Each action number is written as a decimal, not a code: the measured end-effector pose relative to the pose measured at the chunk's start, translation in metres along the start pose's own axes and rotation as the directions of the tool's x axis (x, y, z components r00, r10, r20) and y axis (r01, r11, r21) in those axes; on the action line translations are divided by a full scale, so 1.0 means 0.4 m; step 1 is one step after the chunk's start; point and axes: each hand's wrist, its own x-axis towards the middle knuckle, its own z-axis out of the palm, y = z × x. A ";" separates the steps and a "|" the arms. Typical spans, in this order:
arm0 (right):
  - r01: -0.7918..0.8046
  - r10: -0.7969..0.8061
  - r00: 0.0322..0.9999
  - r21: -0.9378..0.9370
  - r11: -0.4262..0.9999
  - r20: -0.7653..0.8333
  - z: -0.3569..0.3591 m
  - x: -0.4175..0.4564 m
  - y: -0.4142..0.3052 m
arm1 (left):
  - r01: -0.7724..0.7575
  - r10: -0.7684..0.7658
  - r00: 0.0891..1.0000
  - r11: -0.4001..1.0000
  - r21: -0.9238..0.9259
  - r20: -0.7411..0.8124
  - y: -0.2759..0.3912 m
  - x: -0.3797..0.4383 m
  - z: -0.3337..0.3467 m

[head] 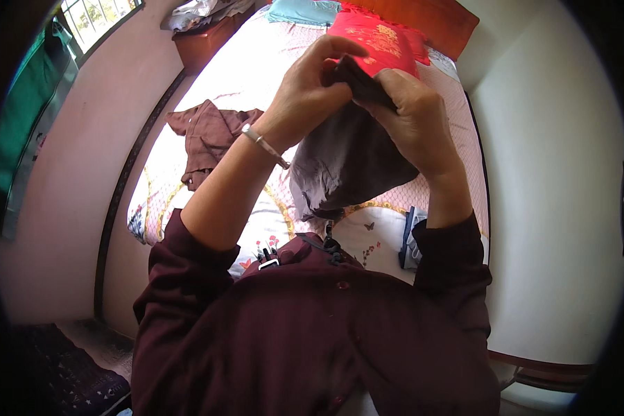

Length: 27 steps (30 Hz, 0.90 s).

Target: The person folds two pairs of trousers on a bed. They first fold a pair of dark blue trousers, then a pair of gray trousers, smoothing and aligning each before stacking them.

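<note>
A dark grey-brown cloth garment (351, 153) hangs in front of me from both hands, above the bed. My right hand (413, 112) pinches its folded top edge between thumb and fingers. Around the upper corner of that edge curl the fingers of my left hand (317, 78), the thumb below and a finger raised above. Part of the left hand's hold is hidden by the hand itself. Behind my left forearm, a brown garment (208, 138) lies crumpled on the bed (390, 236).
A red pillow (369, 39) with gold decoration and a light blue pillow (302, 11) lie near the wooden headboard (442, 23). Folded blue-and-grey cloth (412, 236) is beside my right sleeve. A wooden bedside cabinet (203, 47) stands left; a white wall (546, 197) rises right.
</note>
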 end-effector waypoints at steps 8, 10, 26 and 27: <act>0.092 -0.070 0.992 0.224 0.970 -0.102 -0.029 0.043 -0.043 | 0.246 -0.259 0.944 0.965 0.086 0.205 -0.188 -0.157 -0.101; 0.157 -0.135 0.982 0.177 0.972 -0.132 -0.027 0.058 -0.057 | 0.312 -0.355 0.928 0.906 0.287 0.113 -0.286 -0.231 -0.137; -0.351 0.421 0.906 0.462 0.815 -0.054 0.095 -0.020 -0.156 | 0.566 -0.495 0.818 0.783 0.258 -0.291 -0.081 -0.564 -0.578; -0.379 0.458 0.888 0.514 0.769 -0.032 0.112 -0.045 -0.161 | 0.585 -0.514 0.808 0.758 0.289 -0.288 -0.050 -0.563 -0.622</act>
